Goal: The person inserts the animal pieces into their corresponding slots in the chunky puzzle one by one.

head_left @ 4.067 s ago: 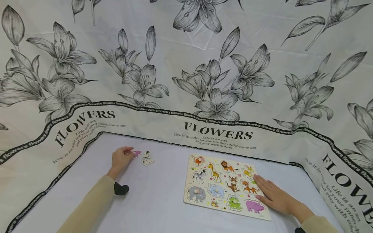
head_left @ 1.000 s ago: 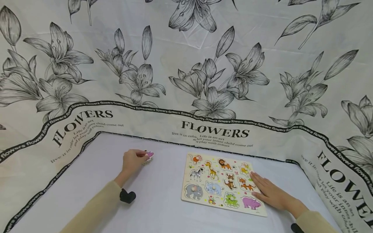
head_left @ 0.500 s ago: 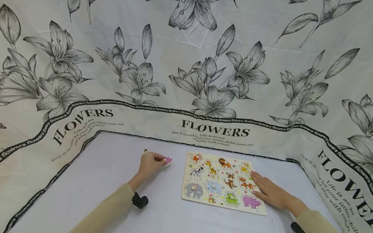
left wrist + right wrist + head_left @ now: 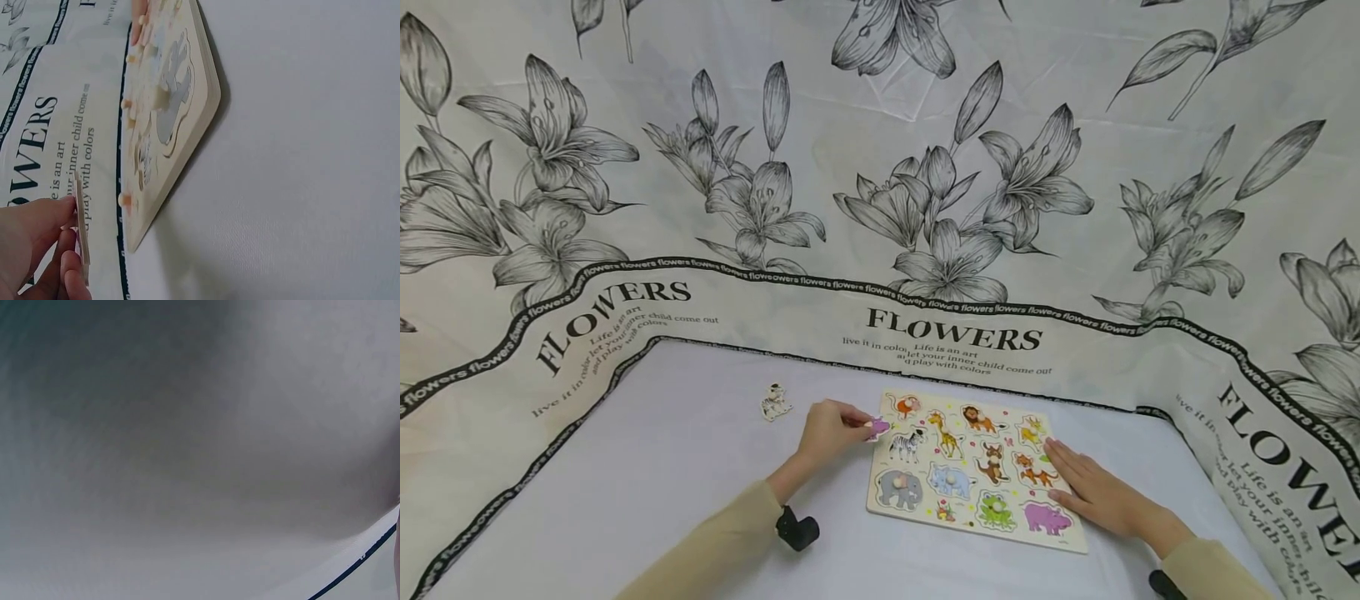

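Note:
In the head view my left hand [image 4: 835, 437] pinches a purple hippo puzzle piece [image 4: 877, 428] by its knob side, at the left edge of the wooden animal puzzle board [image 4: 925, 518]. The left wrist view shows that piece [image 4: 82, 222] edge-on between thumb and fingers, off the table and apart from the board. My right hand [image 4: 1101, 496] lies with straight fingers on the board's right edge. A zebra puzzle piece [image 4: 775, 402] lies on the table, left of the board. The board's lower right corner bears a purple hippo picture [image 4: 1048, 520].
Several knobbed pieces sit in the board, among them an elephant [image 4: 899, 490] and a frog [image 4: 997, 512]. A white cloth covers the table [image 4: 625, 467]. Behind it hangs a flower-printed curtain [image 4: 805, 325]. The right wrist view is mostly blurred grey.
My left hand has carried the hippo piece rightward, past the zebra piece, up to the board's left edge. The right hand has stayed on the board.

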A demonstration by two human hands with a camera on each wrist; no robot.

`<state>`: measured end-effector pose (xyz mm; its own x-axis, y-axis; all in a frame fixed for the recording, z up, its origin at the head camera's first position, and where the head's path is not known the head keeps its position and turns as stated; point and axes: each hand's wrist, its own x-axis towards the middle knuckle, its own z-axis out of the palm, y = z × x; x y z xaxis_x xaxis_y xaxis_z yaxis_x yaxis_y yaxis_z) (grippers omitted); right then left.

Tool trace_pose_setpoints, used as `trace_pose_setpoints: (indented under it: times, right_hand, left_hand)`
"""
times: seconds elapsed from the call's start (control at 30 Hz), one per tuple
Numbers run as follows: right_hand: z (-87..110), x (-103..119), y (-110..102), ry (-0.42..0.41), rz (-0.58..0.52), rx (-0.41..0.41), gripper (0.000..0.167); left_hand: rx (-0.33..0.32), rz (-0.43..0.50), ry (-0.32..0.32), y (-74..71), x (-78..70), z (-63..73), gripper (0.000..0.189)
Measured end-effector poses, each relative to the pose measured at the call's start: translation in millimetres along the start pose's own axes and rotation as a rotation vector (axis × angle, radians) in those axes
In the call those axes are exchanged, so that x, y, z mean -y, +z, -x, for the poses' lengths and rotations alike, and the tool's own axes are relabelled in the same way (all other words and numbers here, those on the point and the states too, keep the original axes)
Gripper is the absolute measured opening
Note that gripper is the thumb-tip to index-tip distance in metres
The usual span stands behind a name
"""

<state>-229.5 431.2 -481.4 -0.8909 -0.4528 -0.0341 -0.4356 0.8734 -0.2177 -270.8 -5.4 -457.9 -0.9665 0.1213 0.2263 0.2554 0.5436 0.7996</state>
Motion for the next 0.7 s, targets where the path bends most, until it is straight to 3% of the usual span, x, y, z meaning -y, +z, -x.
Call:
trace_pose_setpoints:
  times: [0.17,0.7]
  right_hand:
    - [0.5,-1.8,2.3,-0.029,0.005,-0.024,0.070]
    - [-1.3,-4.0,2.9,0.032,-0.031,0.038,0.074]
  left_hand:
    - [0.017,0.008,0.036,11.8,-9.8,2.6,0.013]
    - [0.115,0.063,0.088,48.0,-32.3,9.5,0.010]
